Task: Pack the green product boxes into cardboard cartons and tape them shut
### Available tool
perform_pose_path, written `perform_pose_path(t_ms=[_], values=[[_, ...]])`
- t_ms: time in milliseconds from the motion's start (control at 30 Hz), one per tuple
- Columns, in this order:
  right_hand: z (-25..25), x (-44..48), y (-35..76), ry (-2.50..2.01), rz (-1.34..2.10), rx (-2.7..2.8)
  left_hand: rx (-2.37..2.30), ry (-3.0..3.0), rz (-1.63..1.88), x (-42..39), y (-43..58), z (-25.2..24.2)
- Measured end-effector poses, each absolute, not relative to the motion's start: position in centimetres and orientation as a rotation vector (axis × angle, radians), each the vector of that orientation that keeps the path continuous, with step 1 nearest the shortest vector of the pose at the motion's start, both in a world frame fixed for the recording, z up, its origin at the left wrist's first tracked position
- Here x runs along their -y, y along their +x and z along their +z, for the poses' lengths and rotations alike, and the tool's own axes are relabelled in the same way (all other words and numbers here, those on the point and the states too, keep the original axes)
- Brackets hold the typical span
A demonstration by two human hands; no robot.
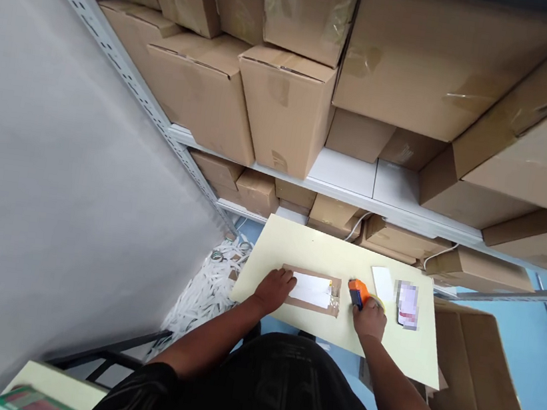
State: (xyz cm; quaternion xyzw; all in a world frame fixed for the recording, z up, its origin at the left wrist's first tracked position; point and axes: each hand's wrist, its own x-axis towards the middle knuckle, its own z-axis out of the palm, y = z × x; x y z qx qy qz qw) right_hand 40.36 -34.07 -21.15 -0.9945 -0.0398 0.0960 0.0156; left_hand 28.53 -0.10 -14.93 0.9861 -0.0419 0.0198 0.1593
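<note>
On the pale tabletop lies a flat cardboard piece point(334, 308) with a white paper sheet point(310, 289) on top. Shiny clear tape shows at its right end. My left hand point(275, 291) grips its left end, with bent fingers over the paper's edge; the thumb is hard to make out. To the right, my right hand point(370, 318) is closed around an orange tape dispenser point(359, 291) with a dark blue part at its front. The dispenser is apart from the cardboard, and a yellowish tape roll shows beside my fingers.
A phone point(407, 305) and a white card point(382, 284) lie at the right of the table point(289, 237). Shelves point(343, 172) full of cardboard boxes stand behind. White paper strips point(202, 290) cover the floor at left; a large open carton point(483, 374) stands at right.
</note>
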Motion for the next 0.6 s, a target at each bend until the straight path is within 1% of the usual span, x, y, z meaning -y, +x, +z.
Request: perform_pose_path(t_ms=[67, 167, 300, 367, 467, 600], values=[[-21.6, 33.9, 40.5, -3.1, 0.291, 0.074, 0.07, 2.76, -0.011, 0.6, 28.4, -15.0], [-21.7, 34.1, 40.5, -3.073, 0.331, 0.059, -0.081, 2.627, 0.018, 0.9, 28.2, -15.1], [-20.4, 34.7, 41.2, -3.018, 0.39, 0.111, -0.033, 2.55, 0.056, 0.9, 28.1, -15.6], [-19.1, 35.2, 41.6, -2.896, 0.411, 0.014, -0.01, 2.533, 0.088, 0.9, 28.2, -16.0], [-16.1, 35.7, 41.5, -2.586, 0.369, -0.126, 0.017, 2.525, 0.112, 0.8, 28.5, -16.2], [-11.7, 34.8, 40.7, -2.226, 0.282, -0.143, 0.062, 2.549, 0.087, 0.2, 29.0, -15.6]])
